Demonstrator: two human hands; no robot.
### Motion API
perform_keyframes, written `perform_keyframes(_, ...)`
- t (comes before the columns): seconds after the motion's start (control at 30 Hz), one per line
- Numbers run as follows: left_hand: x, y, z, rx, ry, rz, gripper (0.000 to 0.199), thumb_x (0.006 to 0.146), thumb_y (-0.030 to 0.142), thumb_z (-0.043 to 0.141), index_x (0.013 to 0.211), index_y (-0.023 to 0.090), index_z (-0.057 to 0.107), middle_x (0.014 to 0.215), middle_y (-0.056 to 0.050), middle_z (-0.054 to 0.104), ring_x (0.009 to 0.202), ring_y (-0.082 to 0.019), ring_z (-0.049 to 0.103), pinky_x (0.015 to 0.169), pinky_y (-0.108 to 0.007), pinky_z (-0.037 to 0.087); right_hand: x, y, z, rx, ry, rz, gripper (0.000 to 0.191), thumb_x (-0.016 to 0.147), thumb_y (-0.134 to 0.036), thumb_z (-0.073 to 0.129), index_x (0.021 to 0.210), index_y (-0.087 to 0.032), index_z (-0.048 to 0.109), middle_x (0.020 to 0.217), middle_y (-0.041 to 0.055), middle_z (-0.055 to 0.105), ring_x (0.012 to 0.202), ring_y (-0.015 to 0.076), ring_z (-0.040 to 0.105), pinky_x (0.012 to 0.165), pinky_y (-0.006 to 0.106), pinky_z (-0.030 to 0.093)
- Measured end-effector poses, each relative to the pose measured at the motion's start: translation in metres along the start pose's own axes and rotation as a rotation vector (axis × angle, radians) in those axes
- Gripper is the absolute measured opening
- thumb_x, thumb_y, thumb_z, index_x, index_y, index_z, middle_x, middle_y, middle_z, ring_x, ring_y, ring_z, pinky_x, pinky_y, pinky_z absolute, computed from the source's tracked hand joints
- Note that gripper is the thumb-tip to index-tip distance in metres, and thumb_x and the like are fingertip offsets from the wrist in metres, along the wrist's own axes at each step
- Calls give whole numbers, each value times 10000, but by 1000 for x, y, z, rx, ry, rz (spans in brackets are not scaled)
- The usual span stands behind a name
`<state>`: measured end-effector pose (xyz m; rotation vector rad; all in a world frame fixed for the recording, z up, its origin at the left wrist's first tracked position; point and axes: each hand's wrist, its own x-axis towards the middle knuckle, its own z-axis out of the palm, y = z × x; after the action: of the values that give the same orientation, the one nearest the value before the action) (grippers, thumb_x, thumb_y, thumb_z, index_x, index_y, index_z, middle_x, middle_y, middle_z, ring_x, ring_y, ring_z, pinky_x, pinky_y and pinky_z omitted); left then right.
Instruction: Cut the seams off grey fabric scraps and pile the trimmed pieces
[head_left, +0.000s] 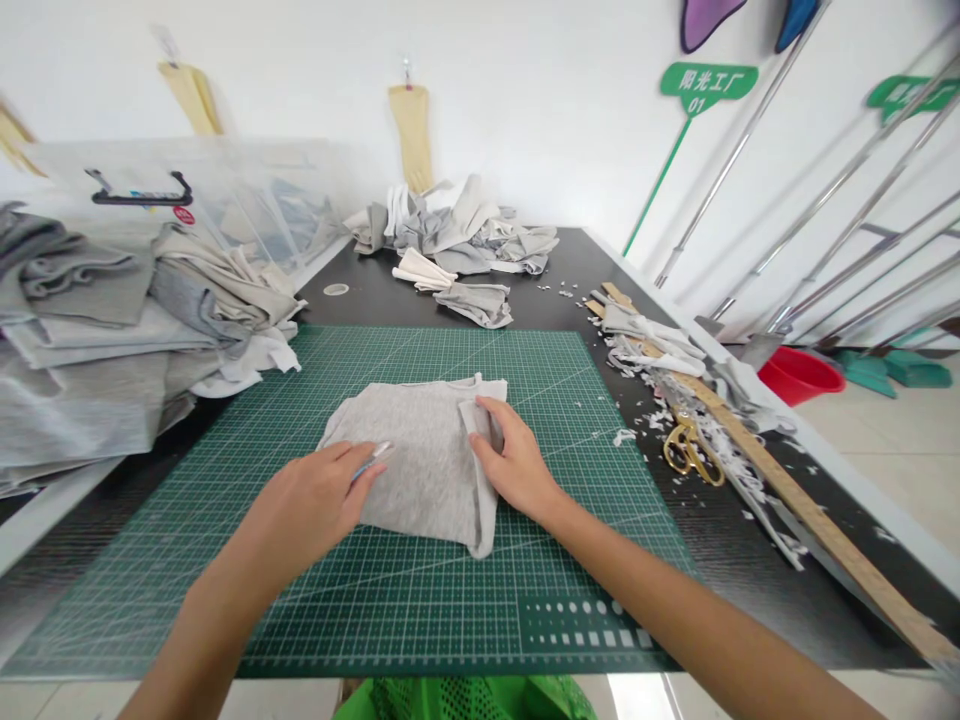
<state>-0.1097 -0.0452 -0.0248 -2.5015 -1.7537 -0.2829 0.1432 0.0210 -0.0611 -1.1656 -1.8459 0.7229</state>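
Note:
A piece of light grey knit fabric (420,455) lies on the green cutting mat (300,590), its right side folded over into a narrow flap. My right hand (514,455) grips that folded edge between thumb and fingers. Over the fabric's left part, my left hand (322,500) is closed around a small slim tool (381,451) with a blue part and a pale, shiny tip. Its exact kind cannot be made out, as the fingers cover most of it.
Grey fabric pieces (82,350) are piled at the left before a clear plastic box (255,200). More bundled cloth (457,225) sits at the back. Gold-handled scissors (694,450), a long wooden ruler (795,500) and fabric scraps lie along the table's right side.

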Motion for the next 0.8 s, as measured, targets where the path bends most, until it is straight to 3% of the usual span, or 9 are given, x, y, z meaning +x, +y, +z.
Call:
perform_keyframes(0.13,-3,-16,-1,3,47,8,334,992,391,401,1112,162,613,1016,-101,701,866,-263,675,762,-407,531,0,0,0,10,-4,7,443,848,-195,540,1290,-228,512,1359,86,539,1271,239,496,1107,485,374)
perform_keyframes(0.3,2,-12,-4,29,119,-31,338,989,395,414,1165,165,591,1027,-94,702,850,-257,679,758,-396,532,0,-1,0,11,-1,18,448,849,-197,540,1294,-235,509,1360,84,539,1269,245,497,1099,495,377)
perform_keyframes(0.6,-11,-29,2,31,66,-21,293,982,376,434,1122,183,604,1011,-83,705,826,-249,684,716,-384,536,1,-1,0,11,-4,10,443,848,-197,542,1288,-231,513,1351,87,545,1258,244,504,1094,493,383)
perform_keyframes(0.7,-22,-24,-2,-34,127,-9,284,982,362,450,1151,180,588,1014,-81,700,822,-239,679,710,-381,537,0,1,1,14,6,-1,439,848,-196,545,1284,-238,517,1350,79,546,1258,240,504,1097,488,381)
perform_keyframes(0.8,-31,-3,-4,-129,123,37,315,979,359,470,1226,182,551,1028,-75,690,859,-230,673,735,-372,540,1,2,2,16,8,-7,443,845,-194,545,1285,-243,516,1346,77,548,1253,239,507,1092,487,385)
